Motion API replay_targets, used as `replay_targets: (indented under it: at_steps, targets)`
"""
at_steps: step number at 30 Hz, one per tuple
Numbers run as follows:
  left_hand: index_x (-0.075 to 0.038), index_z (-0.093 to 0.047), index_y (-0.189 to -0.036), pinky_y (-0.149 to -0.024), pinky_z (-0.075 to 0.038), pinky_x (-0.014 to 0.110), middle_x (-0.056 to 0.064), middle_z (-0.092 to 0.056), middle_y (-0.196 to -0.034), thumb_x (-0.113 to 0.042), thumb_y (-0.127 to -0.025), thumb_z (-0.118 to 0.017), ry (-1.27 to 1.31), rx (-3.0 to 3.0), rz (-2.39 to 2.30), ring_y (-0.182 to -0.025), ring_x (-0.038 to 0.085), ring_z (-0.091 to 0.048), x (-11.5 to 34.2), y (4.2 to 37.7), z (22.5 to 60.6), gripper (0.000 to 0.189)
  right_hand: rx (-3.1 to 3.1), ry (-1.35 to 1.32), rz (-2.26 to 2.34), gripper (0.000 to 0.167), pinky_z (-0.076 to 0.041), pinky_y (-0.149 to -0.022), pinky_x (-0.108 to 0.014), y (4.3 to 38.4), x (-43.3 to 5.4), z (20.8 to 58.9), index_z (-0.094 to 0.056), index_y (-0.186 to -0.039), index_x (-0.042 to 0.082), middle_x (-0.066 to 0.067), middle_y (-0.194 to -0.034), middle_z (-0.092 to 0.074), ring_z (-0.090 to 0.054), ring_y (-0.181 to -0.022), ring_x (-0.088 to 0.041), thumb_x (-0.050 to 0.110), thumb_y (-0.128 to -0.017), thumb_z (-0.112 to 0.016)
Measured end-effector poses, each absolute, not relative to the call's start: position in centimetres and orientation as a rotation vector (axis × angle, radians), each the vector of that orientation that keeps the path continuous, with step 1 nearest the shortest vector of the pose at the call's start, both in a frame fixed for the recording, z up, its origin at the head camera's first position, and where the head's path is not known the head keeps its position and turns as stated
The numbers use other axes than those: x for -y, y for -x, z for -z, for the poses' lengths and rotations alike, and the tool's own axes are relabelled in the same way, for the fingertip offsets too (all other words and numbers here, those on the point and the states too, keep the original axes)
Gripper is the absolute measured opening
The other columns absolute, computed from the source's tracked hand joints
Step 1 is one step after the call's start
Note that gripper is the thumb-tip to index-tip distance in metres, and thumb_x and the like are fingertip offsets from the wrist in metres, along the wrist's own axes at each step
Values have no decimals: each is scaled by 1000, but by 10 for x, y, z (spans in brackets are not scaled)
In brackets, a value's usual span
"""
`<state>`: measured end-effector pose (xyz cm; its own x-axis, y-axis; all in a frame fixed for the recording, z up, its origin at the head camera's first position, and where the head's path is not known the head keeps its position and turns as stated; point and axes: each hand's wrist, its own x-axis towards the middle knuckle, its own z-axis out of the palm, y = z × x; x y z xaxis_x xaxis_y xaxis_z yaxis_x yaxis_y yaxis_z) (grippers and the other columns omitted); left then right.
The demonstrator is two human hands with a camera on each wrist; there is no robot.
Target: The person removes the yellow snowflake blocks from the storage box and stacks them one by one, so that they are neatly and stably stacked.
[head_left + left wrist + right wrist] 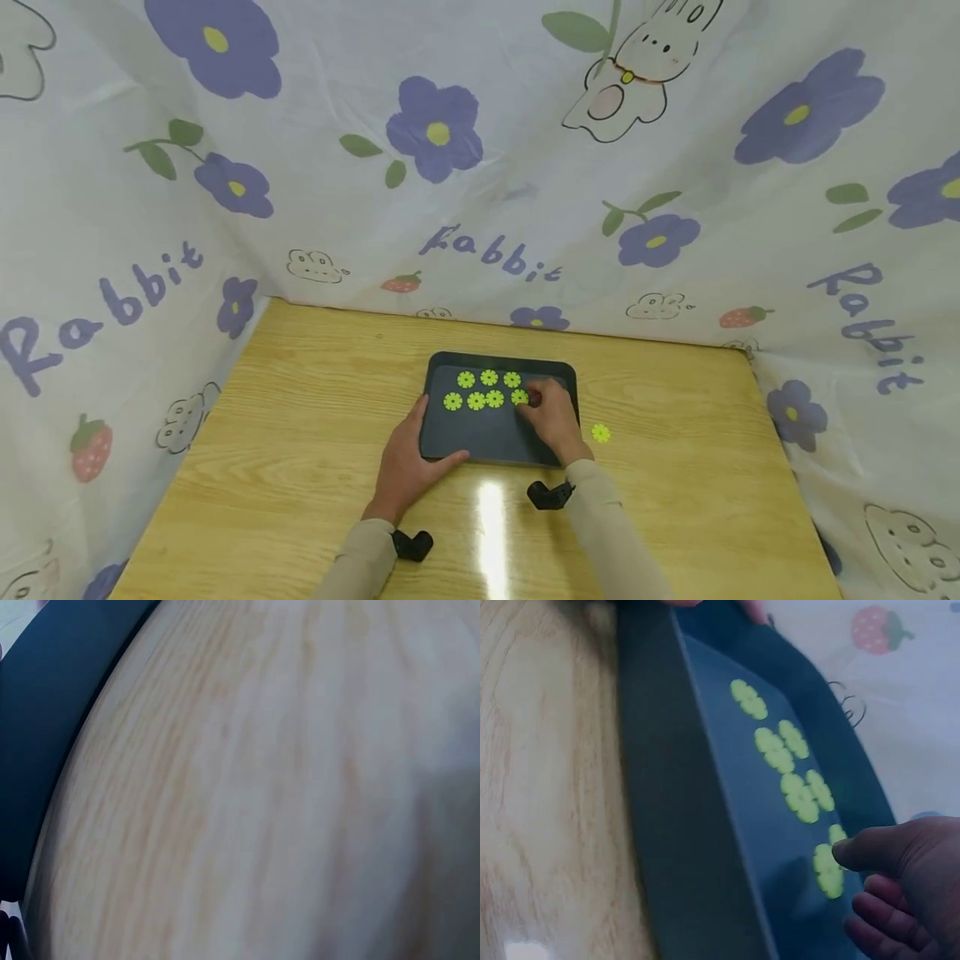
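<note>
A dark tray (487, 442) lies on the wooden table, with several yellow-green notched discs (466, 380) in two rows on its floor. My left hand (408, 462) holds the tray's near left corner, fingers along the left side and thumb at the front rim. Inside the tray's right part, my right hand (553, 417) pinches the rightmost disc of the near row (828, 870) with thumb and curled fingers. The thumb (870, 851) overlaps this disc in the right wrist view and partly hides the disc behind it. To the right of the tray, a loose disc (601, 433) lies on the table.
A cloth printed with flowers and rabbits (517, 200) hangs behind the wooden table (315, 400) and down both sides. Each wrist wears a black camera mount (550, 495). The tray's outer wall (52, 727) fills the left of the left wrist view.
</note>
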<state>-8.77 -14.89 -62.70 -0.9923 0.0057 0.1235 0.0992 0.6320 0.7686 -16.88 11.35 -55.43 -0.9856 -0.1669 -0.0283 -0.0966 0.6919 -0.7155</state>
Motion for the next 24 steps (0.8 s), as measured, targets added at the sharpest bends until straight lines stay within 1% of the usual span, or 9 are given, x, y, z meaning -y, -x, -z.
replay_targets:
  at_steps: [3, 6, 9, 12, 15, 20, 24]
  targets:
    - [-22, -20, -167, -120, -36, 56, 8, -34, -166, -68, -77, -81, 88, 2729, 1308, -149, 34, -38, 149, 86, 625, 118, -2810, 232, 1142, 23, -58, -75, -44, 170, -113, 562, -75, -110, -4, -13, -94, -69, -63, -83, -23, 5, -90, -81]
    - [-21, -21, -167, -120, -36, 56, 8, -34, -166, -69, -77, -81, 88, 2727, 1306, -149, 33, -38, 148, 86, 624, 118, -2823, 211, 1107, 27, -57, -73, -43, 171, -113, 568, -75, -112, -3, -11, -94, -68, -61, -80, -21, 10, -89, -83]
    - [-20, -21, -167, -120, -36, 56, 8, -34, -166, -70, -77, -81, 86, 2723, 1303, -149, 33, -39, 148, 85, 624, 118, -2845, 177, 1066, 39, -59, -78, -45, 172, -111, 573, -73, -121, -5, -14, -102, -69, -64, -87, -24, 14, -89, -84]
    - [-20, -22, -167, -119, -37, 57, 8, -35, -166, -70, -77, -81, 81, 2722, 1301, -148, 34, -39, 148, 85, 625, 118, -2856, 142, 1034, 44, -60, -84, -48, 171, -110, 575, -71, -125, -6, -17, -109, -69, -67, -96, -29, 17, -90, -84]
    - [-21, -22, -167, -118, -38, 57, 8, -35, -166, -70, -77, -81, 77, 2722, 1288, -148, 34, -40, 148, 85, 625, 118, -2863, 128, 1022, 43, -59, -86, -49, 173, -108, 576, -72, -126, -4, -17, -112, -70, -66, -101, -30, 17, -90, -83]
    - [-22, -21, -167, -118, -38, 57, 9, -36, -166, -70, -77, -81, 88, 2726, 1261, -147, 35, -41, 148, 87, 626, 118, -2876, 132, 1014, 36, -58, -81, -47, 174, -107, 576, -75, -122, -1, -15, -107, -70, -65, -97, -28, 17, -91, -82]
    - [-21, -22, -167, -116, -39, 58, 10, -37, -165, -69, -77, -81, 93, 2724, 1252, -146, 36, -42, 148, 86, 625, 117, -2887, 160, 990, 36, -59, -87, -48, 173, -108, 575, -75, -120, -3, -17, -112, -68, -65, -102, -30, 18, -91, -82]
